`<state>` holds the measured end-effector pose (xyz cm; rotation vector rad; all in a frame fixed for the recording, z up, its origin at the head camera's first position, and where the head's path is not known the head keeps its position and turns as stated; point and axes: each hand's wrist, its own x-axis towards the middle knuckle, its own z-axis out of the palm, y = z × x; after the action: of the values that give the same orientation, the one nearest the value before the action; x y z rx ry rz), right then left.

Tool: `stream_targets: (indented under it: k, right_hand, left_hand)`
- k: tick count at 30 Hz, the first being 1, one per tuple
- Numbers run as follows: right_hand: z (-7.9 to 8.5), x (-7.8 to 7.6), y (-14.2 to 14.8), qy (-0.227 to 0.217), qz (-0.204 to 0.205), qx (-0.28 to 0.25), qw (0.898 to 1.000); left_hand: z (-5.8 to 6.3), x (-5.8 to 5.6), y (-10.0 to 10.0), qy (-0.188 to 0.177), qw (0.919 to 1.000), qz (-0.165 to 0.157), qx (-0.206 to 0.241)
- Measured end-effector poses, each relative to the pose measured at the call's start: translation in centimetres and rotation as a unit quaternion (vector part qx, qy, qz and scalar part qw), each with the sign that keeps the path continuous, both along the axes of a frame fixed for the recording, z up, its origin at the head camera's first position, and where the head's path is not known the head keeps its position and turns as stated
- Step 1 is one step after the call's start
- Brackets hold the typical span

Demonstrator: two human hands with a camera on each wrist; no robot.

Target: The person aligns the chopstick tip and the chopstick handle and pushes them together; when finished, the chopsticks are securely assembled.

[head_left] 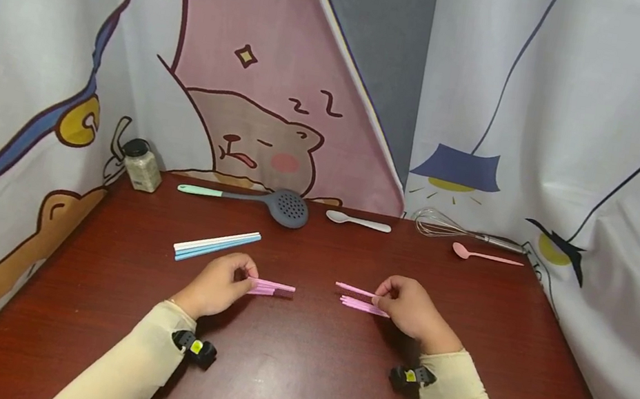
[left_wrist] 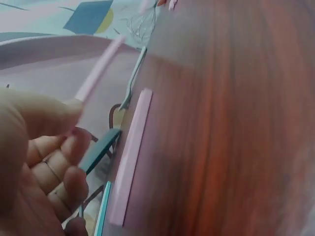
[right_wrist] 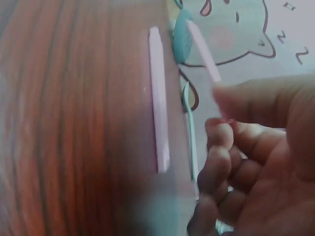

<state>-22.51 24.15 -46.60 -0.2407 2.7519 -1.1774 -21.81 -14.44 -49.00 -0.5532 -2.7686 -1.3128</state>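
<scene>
Broad, red-brown, wood-grained tabletop (head_left: 292,376): your working surface. Your left hand (head_left: 221,283) and right hand (head_left: 412,310) face each other well apart over it, thumb and forefinger of each pinched together on one stick, the other fingers loosely bent. Beyond the left hand lies a slim bundle of straight white and blue sticks (head_left: 216,246); give it clearance. Near each hand, smooth, straight pink sticks, perhaps plastic, lie close together on the table, forming a left group (left_wrist: 132,157) and a right group (right_wrist: 159,98); you cannot count them reliably. The slender pink sticks you hold, left-hand stick (left_wrist: 101,69) and right-hand stick (right_wrist: 204,51), are raised, their free ends pointing inward. For good control, pinch lightly but firmly, steady your wrists, and align each with its group; a stick held near one end probably swings easily.
</scene>
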Motion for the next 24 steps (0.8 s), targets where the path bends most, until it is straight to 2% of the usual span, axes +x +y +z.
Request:
stream_targets:
  k: [3, 6, 12, 17, 24]
  right_hand:
    - [0.3, 0.3, -0.6, 0.033, -0.003, -0.024, 0.999]
    - [0.6, 0.7, -1.5, 0.058, 0.015, -0.055, 0.997]
    - [1.1, 1.5, -2.8, 0.065, 0.043, -0.112, 0.991]
    - [1.5, 2.0, -3.2, 0.063, 0.043, -0.132, 0.988]
    - [1.6, 2.2, -3.5, 0.073, 0.052, -0.146, 0.985]
  left_hand:
    - [0.3, 0.3, 0.4, -0.010, 0.9990, -0.004, 0.044]
    - [0.6, 0.6, 0.8, -0.014, 0.9961, -0.005, 0.087]
    - [1.0, 1.1, 1.6, -0.007, 0.9890, 0.003, 0.148]
    - [1.3, 1.3, 1.8, 0.006, 0.9843, 0.003, 0.177]
    - [1.3, 1.5, 1.9, -0.003, 0.9839, -0.004, 0.178]
